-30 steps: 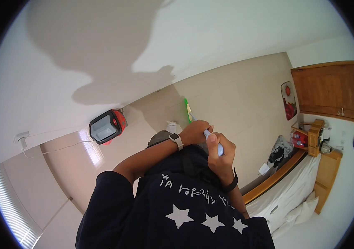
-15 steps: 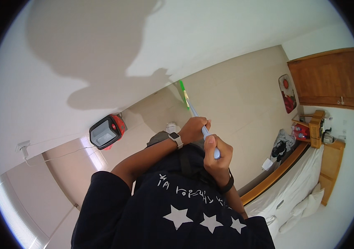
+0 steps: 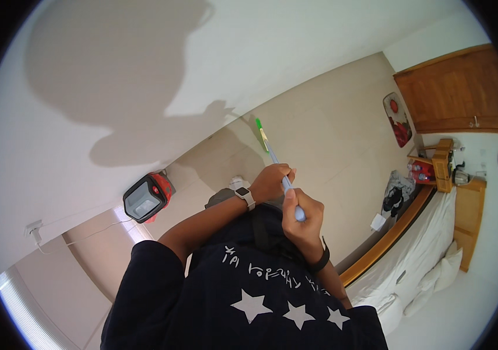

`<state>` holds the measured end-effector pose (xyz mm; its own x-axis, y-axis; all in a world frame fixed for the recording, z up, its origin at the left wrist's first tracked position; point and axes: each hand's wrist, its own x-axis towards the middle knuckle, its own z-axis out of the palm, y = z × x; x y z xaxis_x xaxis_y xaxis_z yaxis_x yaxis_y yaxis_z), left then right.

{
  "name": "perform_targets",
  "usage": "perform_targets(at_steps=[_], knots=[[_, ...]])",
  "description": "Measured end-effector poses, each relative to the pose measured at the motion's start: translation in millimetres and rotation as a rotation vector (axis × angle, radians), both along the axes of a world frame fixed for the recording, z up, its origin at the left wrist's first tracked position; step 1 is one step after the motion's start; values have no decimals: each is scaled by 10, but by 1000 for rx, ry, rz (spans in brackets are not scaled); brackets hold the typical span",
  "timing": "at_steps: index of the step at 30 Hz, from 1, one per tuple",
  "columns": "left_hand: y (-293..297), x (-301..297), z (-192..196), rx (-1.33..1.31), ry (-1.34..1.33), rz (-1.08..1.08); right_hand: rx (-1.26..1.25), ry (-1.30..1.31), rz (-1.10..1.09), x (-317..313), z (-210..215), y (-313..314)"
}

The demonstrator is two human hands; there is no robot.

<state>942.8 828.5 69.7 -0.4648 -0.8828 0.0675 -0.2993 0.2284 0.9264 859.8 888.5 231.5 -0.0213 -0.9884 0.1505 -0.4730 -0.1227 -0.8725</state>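
Note:
Both my hands are closed around the light blue handle of a long-handled broom (image 3: 263, 137). My left hand (image 3: 271, 182), with a pale watch at the wrist, grips the handle further along. My right hand (image 3: 304, 219), with a dark band at the wrist, is wrapped round the near end, and its thumb lies along the top. The handle slants away from me toward the floor (image 3: 325, 128). Its narrow green and yellow head is low over the floor, close to the foot of the white wall; whether it touches the tiles cannot be made out.
A red and black boxy device (image 3: 145, 199) is by the wall on the left; a white cord runs near a wall socket (image 3: 35, 227). On the right are a bed (image 3: 415, 248), dark and grey cloths (image 3: 398, 192), a patterned mat (image 3: 398, 119) and a wooden door (image 3: 459, 90).
The broom's head has shifted slightly away from the wall. Both hands keep their grip and have moved a little left in the picture, while the view has turned slightly.

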Motion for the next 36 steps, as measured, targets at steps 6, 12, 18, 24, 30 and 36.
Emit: perform_targets(at_steps=[6,12,18,24,30,36], knots=[[34,-70,-616,150,274,-256,204,-49,104,-82,-482,-219],[-20,-134,-988,186,271,-271,255,-63,127,-285,-774,-258],[98,-207,-196,-144,-38,17,238,-63,96,-405,-273,-185],[124,-61,470,159,370,-490,85,39,283,-348,225,88],[140,-191,602,-44,329,-463,29,130,312,-269,159,200],[53,-266,557,58,599,-434,-113,142,226,-384,-162,103]])
